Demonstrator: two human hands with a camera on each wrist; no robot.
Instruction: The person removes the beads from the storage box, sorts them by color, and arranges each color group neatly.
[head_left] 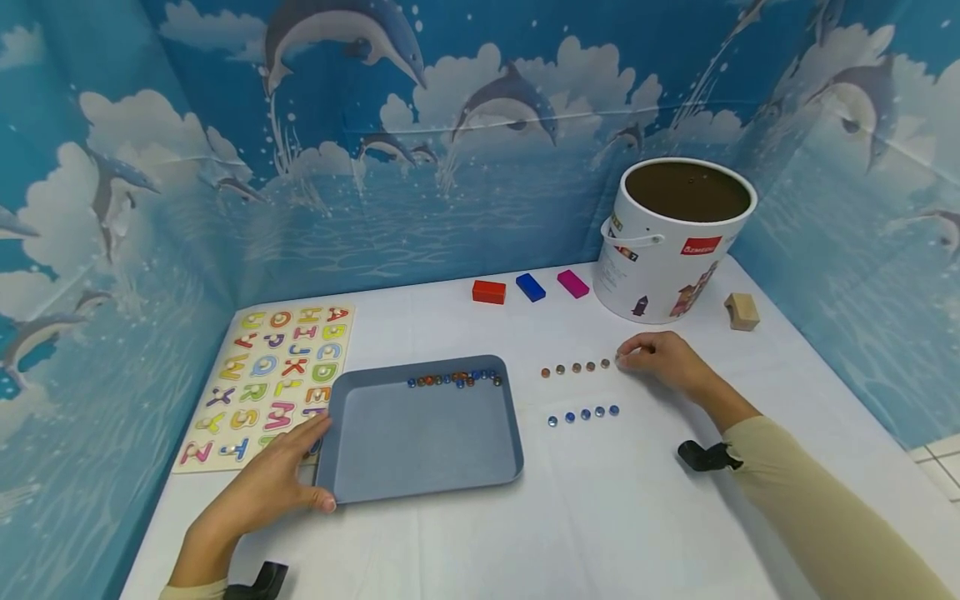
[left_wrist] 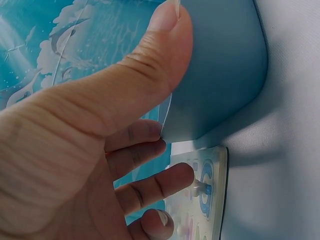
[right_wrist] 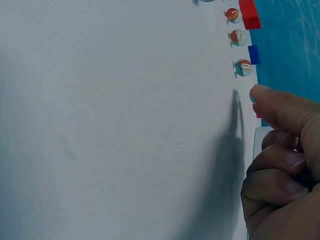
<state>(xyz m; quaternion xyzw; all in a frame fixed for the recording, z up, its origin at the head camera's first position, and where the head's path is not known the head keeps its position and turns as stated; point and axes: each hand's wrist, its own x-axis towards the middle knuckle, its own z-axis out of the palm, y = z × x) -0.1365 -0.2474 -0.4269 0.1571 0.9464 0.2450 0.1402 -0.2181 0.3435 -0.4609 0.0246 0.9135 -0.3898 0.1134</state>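
My right hand [head_left: 660,360] pinches a small glass marble [right_wrist: 252,97] between thumb and index finger, the other fingers curled. The fingers mostly cover that marble, at the right end of a row of orange-toned marbles [head_left: 576,367]. Nearer to me runs a second row, of blue marbles [head_left: 586,414]. My left hand [head_left: 273,477] rests at the left end of a grey-blue tray [head_left: 420,450], fingers loosely spread and thumb by its near corner. Several mixed marbles [head_left: 447,379] lie along the tray's far side.
A wooden alphabet puzzle board [head_left: 258,383] lies left of the tray, partly behind my left hand. Toward the back are a red block [head_left: 489,292], a blue block [head_left: 531,287], a magenta block [head_left: 573,283], a large white bucket [head_left: 645,271] and a wooden block [head_left: 742,312]. A dolphin-print curtain [head_left: 360,217] encloses the table.
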